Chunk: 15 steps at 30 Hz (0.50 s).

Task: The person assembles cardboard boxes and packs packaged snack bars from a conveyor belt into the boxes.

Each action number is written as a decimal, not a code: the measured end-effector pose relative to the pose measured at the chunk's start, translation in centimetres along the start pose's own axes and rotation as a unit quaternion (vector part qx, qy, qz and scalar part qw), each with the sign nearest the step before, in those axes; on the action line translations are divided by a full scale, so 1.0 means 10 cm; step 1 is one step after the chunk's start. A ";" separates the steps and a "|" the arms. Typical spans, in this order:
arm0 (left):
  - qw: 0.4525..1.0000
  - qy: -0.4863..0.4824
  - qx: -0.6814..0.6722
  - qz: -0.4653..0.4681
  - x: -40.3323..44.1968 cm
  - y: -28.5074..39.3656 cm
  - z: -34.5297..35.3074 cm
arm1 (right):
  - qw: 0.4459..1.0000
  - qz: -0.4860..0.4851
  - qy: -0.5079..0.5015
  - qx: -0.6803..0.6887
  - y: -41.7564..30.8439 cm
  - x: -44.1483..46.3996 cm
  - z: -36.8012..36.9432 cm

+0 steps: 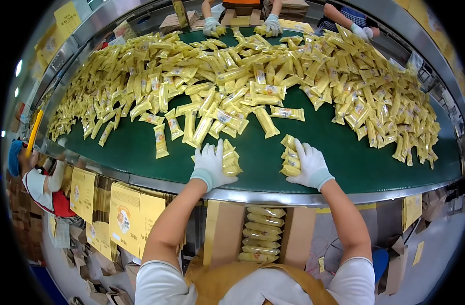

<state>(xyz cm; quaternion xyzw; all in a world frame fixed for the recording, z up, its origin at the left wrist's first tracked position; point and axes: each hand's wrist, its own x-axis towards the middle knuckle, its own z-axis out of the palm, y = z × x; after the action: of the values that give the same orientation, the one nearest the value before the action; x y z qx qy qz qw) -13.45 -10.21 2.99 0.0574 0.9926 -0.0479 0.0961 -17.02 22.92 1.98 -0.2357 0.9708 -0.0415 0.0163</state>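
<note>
My left hand (212, 163), in a white glove, is closed around a small bunch of yellow wrapped snack packets (232, 161) at the near edge of the green belt. To its right, my right hand (310, 165), gloved too, grips another bunch of snack packets (290, 157), with fingers and thumb around its outer side. Bare belt lies between the two bunches. Below the belt edge, in front of my body, an open cardboard box (227, 229) holds a row of several packets (263, 235). Loose packets (227, 119) lie just beyond my hands.
A large heap of packets (344, 81) spreads across the green belt (156, 165), bordered by a metal rim (253, 197). Folded yellow cartons (126, 218) stand at lower left. Across the belt, a co-worker's gloved hands (270, 25) touch packets; other people stand at far right and left.
</note>
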 end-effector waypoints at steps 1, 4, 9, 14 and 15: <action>0.999 0.003 -0.050 0.010 0.01 -0.03 0.00 | 0.999 0.020 -0.040 0.013 -0.02 0.02 -0.05; 0.990 0.081 -0.108 0.034 -0.11 -0.06 0.09 | 0.993 0.068 -0.084 0.057 -0.05 0.01 -0.20; 0.927 0.197 -0.319 -0.019 -0.20 -0.28 0.28 | 0.985 -0.004 0.097 0.140 -0.24 -0.44 -0.86; 0.505 0.086 -0.856 0.067 -0.65 -0.31 -0.26 | 0.979 -0.178 -0.013 0.095 -0.83 -1.01 -1.72; 0.439 0.070 -0.887 0.124 -0.83 -0.12 -0.48 | 0.974 -0.202 -0.086 0.061 -1.03 -1.09 -1.79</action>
<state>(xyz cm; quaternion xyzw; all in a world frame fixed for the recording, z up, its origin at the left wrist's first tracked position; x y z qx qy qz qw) -6.44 -11.71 9.43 0.0661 0.4776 0.8756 0.0296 -3.58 20.13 20.81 -0.4279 0.8938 -0.0829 0.1056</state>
